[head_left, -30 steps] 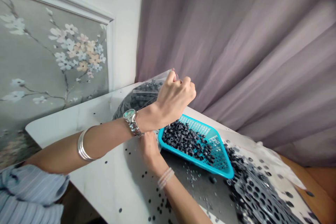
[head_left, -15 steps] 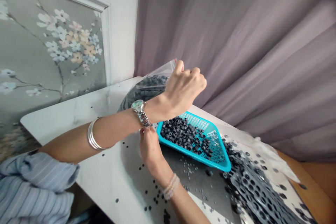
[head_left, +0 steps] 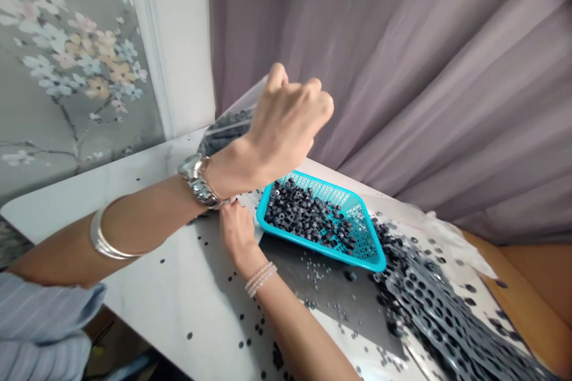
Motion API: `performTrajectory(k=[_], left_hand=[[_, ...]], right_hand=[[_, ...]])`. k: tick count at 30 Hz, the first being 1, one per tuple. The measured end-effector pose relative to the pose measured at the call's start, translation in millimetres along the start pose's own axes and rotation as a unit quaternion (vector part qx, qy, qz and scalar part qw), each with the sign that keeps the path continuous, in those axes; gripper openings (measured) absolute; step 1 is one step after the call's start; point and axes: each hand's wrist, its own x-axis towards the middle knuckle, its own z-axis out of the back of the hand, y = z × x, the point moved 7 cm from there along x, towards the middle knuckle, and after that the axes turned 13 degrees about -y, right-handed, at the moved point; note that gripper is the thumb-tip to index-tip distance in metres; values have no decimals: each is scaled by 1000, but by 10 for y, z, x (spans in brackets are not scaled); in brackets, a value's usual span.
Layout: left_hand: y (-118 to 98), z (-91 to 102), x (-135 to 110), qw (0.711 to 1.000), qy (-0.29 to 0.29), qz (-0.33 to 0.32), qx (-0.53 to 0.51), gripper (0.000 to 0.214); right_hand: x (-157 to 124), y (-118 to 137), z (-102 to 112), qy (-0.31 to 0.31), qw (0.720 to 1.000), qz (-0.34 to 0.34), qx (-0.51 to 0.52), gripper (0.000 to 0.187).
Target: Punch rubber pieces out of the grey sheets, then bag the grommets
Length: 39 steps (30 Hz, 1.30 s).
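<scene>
A clear plastic bag (head_left: pixel 232 124) bulges with small dark grey pieces and stands at the far side of the table, partly hidden by my left arm. My left hand (head_left: pixel 283 125), wearing a watch, is closed in a fist around the bag's upper edge and holds it up. Below the left wrist, my right hand (head_left: pixel 238 231) is closed at the bag's near edge; its fingertips are partly covered by the left forearm. Just right of both hands sits a turquoise basket (head_left: pixel 313 243), holding many short, dark grey, hollow pieces (head_left: pixel 299 214).
Perforated grey sheets (head_left: pixel 438 303) lie in a heap at the right with loose dark bits around them. A dark grey mat (head_left: pixel 330 294) lies under the basket. Small round bits dot the white table (head_left: pixel 179 303). A purple curtain (head_left: pixel 379 59) hangs behind.
The view has shifted a little, so table and basket sit further left and higher. My left hand has come up with the bag's edge, which is stretched upward; the right hand stays low beside it.
</scene>
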Motion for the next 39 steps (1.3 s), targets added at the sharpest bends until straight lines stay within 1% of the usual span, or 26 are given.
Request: performTrajectory(k=[2,4,7,9,11,12,13,14,16,17,18,20,22,24,27,29,30,31,32,33,34,35,36,37,38,39], left_hand=[[59,37,21,1000,-1,4,22,29],[105,28,38,999,3,17,28,29],[98,-15,52,1000,-3,13,24,29],[45,-38,52,1000,-13,1,20,29],[-47,-60,43,1000,-17,-7,8,28],[-109,-76,35,1000,-15,-11,1,27],[-186,-99,25,1000,-10,-16,-10,27],[-271,-130,14,1000,-1,-21,-22,27],[-451,-200,-10,998,15,-26,-48,28],[-538,-236,-24,998,20,-26,-60,28],[-621,-266,-39,997,18,-27,-71,28],[-771,-325,-81,996,13,-31,-87,27],[-882,-377,-134,995,7,-34,-93,27],[-945,-418,-183,995,4,-28,-97,28],[-961,-433,-227,992,8,1,-128,30],[-948,-368,-251,981,3,27,-191,31],[-939,-307,-272,970,-3,42,-240,31],[-931,-229,-307,953,-12,58,-298,31],[-922,-148,-361,927,-16,81,-365,30],[-907,-83,-437,895,-11,117,-430,27],[-894,-42,-538,857,4,162,-489,25],[-898,-42,-667,816,38,213,-537,23],[-914,-89,-828,765,88,280,-572,23],[-930,-162,-1016,703,135,362,-597,25],[-969,-261,-1234,618,188,455,-612,28],[-1053,-350,-1436,516,237,530,-630,30]], right_hand=[[45,-33,-8,1,1000,-17,-20,37],[70,-41,-1,4,999,-25,-34,35],[21,-19,80,6,999,-30,-39,34],[-132,-19,223,5,999,-38,-39,33],[-387,-46,450,6,999,-39,-16,29],[-529,-60,614,-11,997,-38,67,23],[-677,-137,764,-14,982,-75,173,19],[-824,-244,881,2,946,-133,295,21],[-1079,-456,1042,51,832,-245,495,21],[-1160,-570,1133,43,779,-281,560,19],[-1214,-677,1216,27,737,-298,606,21],[-1301,-850,1292,13,672,-322,666,21],[-1371,-963,1312,4,631,-328,703,18],[-1433,-1027,1326,-7,606,-322,727,14],[-1505,-1069,1364,-20,589,-308,747,12],[-1534,-1086,1398,-25,581,-301,756,12],[-1545,-1103,1422,-31,581,-298,757,13],[-1556,-1127,1450,-42,587,-294,754,14],[-1570,-1163,1487,-60,602,-288,742,14],[-1588,-1208,1533,-85,627,-281,721,13],[-1614,-1260,1589,-116,662,-273,688,13],[-1650,-1316,1650,-152,703,-266,642,11],[-1696,-1369,1714,-189,742,-261,587,10],[-1746,-1411,1774,-224,777,-256,530,8],[-1796,-1438,1824,-253,805,-250,476,7],[-1840,-1449,1862,-274,827,-242,428,8]])
